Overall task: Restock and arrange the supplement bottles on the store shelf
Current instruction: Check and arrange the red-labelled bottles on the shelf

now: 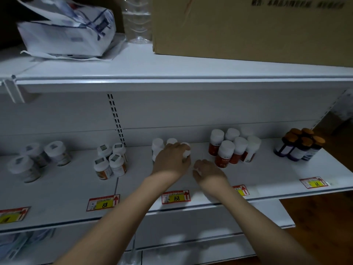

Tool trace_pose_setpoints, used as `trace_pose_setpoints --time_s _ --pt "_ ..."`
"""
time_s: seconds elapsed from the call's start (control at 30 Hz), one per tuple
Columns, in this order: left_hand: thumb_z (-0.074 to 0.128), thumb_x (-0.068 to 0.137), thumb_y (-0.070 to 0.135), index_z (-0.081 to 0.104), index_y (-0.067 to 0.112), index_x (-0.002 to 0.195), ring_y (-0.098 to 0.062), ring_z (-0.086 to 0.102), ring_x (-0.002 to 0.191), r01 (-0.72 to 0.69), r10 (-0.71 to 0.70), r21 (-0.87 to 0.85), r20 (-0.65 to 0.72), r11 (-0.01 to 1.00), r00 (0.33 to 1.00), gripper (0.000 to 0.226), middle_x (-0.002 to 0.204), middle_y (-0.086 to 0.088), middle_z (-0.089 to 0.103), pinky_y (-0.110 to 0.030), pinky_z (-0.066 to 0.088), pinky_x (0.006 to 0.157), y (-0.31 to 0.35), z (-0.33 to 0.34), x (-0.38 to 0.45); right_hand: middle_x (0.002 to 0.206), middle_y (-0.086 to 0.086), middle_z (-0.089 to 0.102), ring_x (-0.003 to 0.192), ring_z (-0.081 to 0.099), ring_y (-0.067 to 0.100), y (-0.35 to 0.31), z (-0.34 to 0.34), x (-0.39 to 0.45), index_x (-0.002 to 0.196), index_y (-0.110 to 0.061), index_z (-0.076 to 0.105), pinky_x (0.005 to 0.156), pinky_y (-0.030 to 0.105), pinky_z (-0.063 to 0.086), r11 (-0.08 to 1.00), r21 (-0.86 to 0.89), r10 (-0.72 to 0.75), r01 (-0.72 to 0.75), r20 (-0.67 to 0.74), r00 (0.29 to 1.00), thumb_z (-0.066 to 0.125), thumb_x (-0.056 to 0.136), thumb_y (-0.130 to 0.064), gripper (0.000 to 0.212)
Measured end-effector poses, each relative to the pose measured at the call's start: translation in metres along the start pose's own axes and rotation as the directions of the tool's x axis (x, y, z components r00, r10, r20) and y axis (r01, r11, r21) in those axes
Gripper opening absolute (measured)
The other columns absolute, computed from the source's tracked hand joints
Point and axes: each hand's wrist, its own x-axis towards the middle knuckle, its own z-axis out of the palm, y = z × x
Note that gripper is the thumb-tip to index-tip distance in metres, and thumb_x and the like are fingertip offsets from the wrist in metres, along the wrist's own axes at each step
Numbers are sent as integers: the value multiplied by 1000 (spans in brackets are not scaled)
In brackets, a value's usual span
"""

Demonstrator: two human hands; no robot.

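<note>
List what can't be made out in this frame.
- White bottles, head view: left hand covers several; count unclear.
- Right hand: fingers curled over something white, hidden.
- Cardboard box: print blurred, cut by top edge.
- Red-labelled bottles: label text too small.

Shelf [267,175], mid frame: white painted metal, smooth, faint sheen. Cardboard box [248,27], upper right: brown, matt. Water bottle [136,20], top centre: clear ribbed plastic. Paper bundle [66,29], upper left: white, crumpled. White-capped bottles [232,148], right of centre: smooth matt plastic caps, glossy red bodies. Price tags [176,197], shelf edge: glossy paper. Floor [324,217], lower right: brown wood, looks polished.
</note>
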Motion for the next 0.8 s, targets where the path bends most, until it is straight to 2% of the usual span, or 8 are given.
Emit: trace_pose_setpoints --time_s 0.07,0.17,0.33,0.43,0.57,0.67,0.73,0.8 --pt "51 98 32 57 24 133 -20 51 122 20 -20 -16 27 1000 999 36 133 2 58 -28 41 86 0 2 -3 97 9 58 93 57 28 1 -6 -11 104 -9 59 66 33 39 1000 -11 13 -14 -96 995 49 99 -25 19" --pt "51 97 33 60 25 127 -21 54 115 16 -14 -31 55 999 998 33 125 0 61 -30 45 82 1 6 -5 90 12 61 85 59 32 5 -21 -26 92 -10 57 62 35 42 998 -13 52 -55 -174 983 54 97 -24 16" --pt "53 97 37 59 27 127 -17 56 113 44 -32 -113 109 993 993 33 121 4 62 -32 48 86 10 21 -5 84 11 63 78 57 32 34 -44 -44 78 -20 47 60 32 36 986 4 164 -166 -175 971 52 96 -28 21" --pt "55 95 37 59 27 123 -15 59 106 84 -63 -160 129 984 990 29 116 6 62 -28 46 81 24 38 -1 75 9 56 76 57 33 67 -52 -48 66 -25 35 59 31 33 977 -8 209 -214 -166 964 50 96 -28 34" --pt "58 95 35 60 24 121 -15 59 97 151 -128 -202 124 968 984 28 111 4 62 -27 46 77 45 66 11 78 13 61 72 55 32 117 -60 -45 67 -19 37 58 31 30 976 -41 200 -213 -209 957 51 97 -26 35" --pt "62 93 35 57 23 124 -15 58 98 228 -211 -248 94 941 973 33 107 6 57 -27 44 76 59 91 22 72 12 57 66 50 29 160 -59 -41 68 -13 42 57 29 27 982 -52 160 -180 -264 951 51 96 -22 31" --pt "67 91 36 55 21 126 -15 55 97 288 -279 -310 74 906 957 40 108 5 54 -28 44 79 70 104 30 66 8 52 61 53 30 184 -56 -35 67 -10 49 53 28 29 990 -64 101 -126 -304 947 45 92 -25 30" --pt "73 87 37 55 21 122 -15 54 96 307 -323 -406 28 861 946 43 109 4 55 -30 45 83 83 113 37 74 10 56 66 57 33 206 -54 -28 77 -6 60 52 30 35 989 -94 84 -112 -264 961 45 90 -25 28"
